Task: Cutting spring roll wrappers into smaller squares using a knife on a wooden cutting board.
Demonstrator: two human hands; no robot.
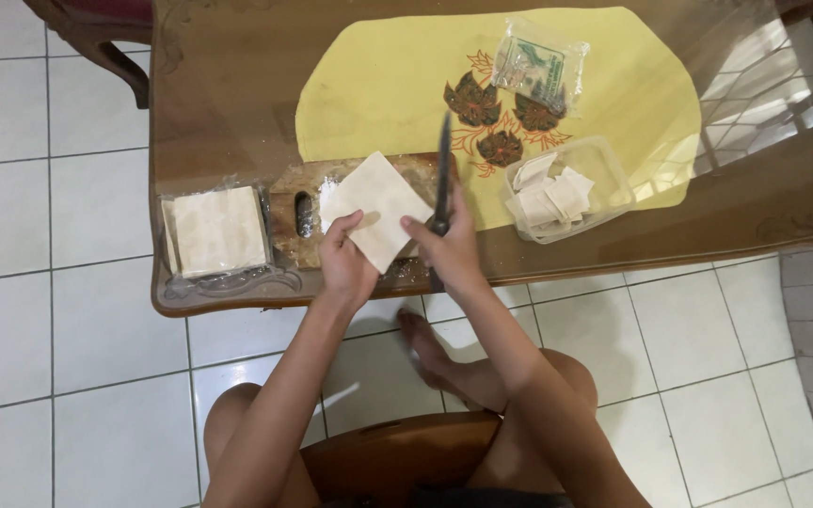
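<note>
Wooden seat | L hand pinches wrapper | R hand grips knife | glass table, white tile floor

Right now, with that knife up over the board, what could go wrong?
The knife in the right hand stands close to the left hand pinching the square wrapper; a slip might nick fingers. The wooden cutting board lies near the table edge, so pressure might shift it.

A glossy brown wooden table with carved edges stands on a floor of large white square tiles with grey grout. A dark wooden chair leg shows at upper left. Window light reflects off the tabletop's right side.
</note>
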